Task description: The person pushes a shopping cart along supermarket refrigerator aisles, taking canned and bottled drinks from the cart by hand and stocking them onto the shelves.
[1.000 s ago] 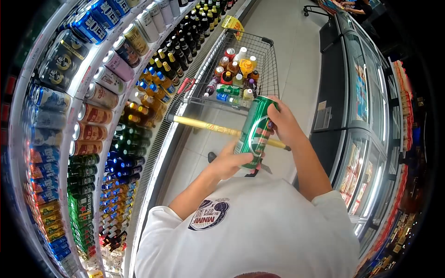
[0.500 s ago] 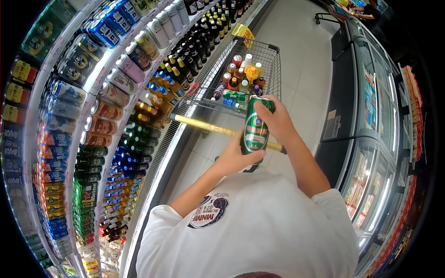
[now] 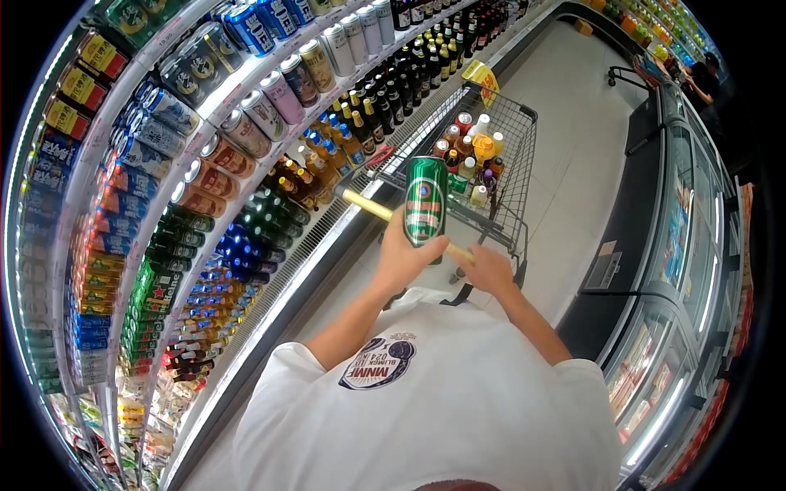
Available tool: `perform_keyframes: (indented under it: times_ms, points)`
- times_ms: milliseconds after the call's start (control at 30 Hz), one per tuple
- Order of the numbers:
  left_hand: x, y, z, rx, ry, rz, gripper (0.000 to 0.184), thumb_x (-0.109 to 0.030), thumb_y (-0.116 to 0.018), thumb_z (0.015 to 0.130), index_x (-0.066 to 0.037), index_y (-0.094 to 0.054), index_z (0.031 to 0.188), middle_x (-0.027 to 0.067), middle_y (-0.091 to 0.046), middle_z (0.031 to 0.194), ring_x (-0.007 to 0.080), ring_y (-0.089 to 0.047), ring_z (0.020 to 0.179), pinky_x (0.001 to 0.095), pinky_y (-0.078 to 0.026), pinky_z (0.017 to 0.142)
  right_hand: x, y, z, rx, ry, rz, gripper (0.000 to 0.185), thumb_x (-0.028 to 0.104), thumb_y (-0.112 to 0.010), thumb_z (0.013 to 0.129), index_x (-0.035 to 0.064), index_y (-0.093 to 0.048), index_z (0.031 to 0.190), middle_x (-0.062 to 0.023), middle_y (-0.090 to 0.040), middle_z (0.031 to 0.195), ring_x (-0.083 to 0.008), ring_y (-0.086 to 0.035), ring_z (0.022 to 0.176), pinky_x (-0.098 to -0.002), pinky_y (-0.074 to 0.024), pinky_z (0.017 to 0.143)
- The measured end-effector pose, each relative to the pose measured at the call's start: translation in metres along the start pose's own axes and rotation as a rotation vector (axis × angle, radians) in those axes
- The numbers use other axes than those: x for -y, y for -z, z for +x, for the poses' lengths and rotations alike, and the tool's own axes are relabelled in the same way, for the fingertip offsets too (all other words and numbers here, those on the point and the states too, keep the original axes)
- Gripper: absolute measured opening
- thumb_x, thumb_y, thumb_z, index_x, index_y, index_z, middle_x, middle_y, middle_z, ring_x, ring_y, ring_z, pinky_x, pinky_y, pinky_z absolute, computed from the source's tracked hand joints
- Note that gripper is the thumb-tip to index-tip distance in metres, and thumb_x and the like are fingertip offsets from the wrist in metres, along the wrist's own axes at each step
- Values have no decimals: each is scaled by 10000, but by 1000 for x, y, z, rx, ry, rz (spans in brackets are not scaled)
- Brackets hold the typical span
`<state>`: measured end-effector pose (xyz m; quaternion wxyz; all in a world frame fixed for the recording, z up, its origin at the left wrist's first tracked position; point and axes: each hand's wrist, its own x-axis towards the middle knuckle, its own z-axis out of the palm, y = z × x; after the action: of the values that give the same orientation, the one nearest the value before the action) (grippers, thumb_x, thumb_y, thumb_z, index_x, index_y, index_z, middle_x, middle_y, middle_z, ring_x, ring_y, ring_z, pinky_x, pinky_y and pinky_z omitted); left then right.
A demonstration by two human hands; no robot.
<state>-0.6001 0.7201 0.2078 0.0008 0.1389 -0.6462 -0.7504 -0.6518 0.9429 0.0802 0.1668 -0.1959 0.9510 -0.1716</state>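
Observation:
My left hand (image 3: pixel 403 260) is closed around the lower part of a green beer can (image 3: pixel 426 200), which stands nearly upright with its label towards me. Behind the can runs the yellow handle (image 3: pixel 366 203) of a shopping cart (image 3: pixel 524 176). My right hand (image 3: pixel 491 269) is off the can and closed at the right part of that handle. Inside the cart, several bottles (image 3: pixel 468 151) and cans are grouped near the handle end, partly hidden by the green can.
Shelves of beer cans (image 3: pixel 299 75) and bottles (image 3: pixel 409 90) curve along my left. Glass-topped freezers (image 3: pixel 655 344) line the right side. Tiled floor (image 3: pixel 573 155) stretches ahead between them. Farther off at the right, a person (image 3: pixel 702 80) stands beside another cart (image 3: pixel 626 78).
My right hand has let go of the can's top and moved down to the cart handle. My left hand now holds the can alone, farther left. The view has turned somewhat.

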Motion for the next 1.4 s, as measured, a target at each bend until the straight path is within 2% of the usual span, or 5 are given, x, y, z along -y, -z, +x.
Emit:
perform_keyframes:
  times_ms: [133,267,300,1133,1400]
  points:
    - [0,11,6,-74,-81,-15,774,-191,-871,737,31,-453,1350,108,-611,1108,151,-624,941,305,-557,772,4,3,3,2,-18,25,533,574,-541,951,50,-589,873,-161,-682,828,-382,-659,771,-486,-500,684]
    - [17,27,14,-89,-88,-468,552,-457,-513,1044,-31,-458,1391,54,-616,1132,129,-613,989,294,-532,864,11,7,0,-29,11,30,512,551,-552,955,48,-593,866,-163,-672,801,-376,-659,765,-486,-496,676]
    - [2,26,11,-131,8,-449,639,-560,-257,1078,-55,-456,1414,31,-619,1155,115,-608,1008,286,-516,892,10,6,0,-60,47,29,506,543,-555,957,46,-600,873,-169,-674,792,-379,-660,768,-481,-497,674]
    - [4,50,16,-175,-147,-468,775,-676,-206,1022,-76,-401,1472,61,-589,1296,147,-606,1145,329,-544,934,11,12,8,-9,21,-35,498,552,-533,964,66,-640,958,-192,-692,836,-419,-665,802,-503,-502,700]
    - [20,57,26,-173,-165,-493,640,-564,-396,1050,-54,-427,1435,62,-602,1267,125,-605,1113,316,-538,911,15,16,5,-15,7,-45,478,537,-545,959,67,-629,933,-183,-691,836,-413,-663,796,-502,-499,694]
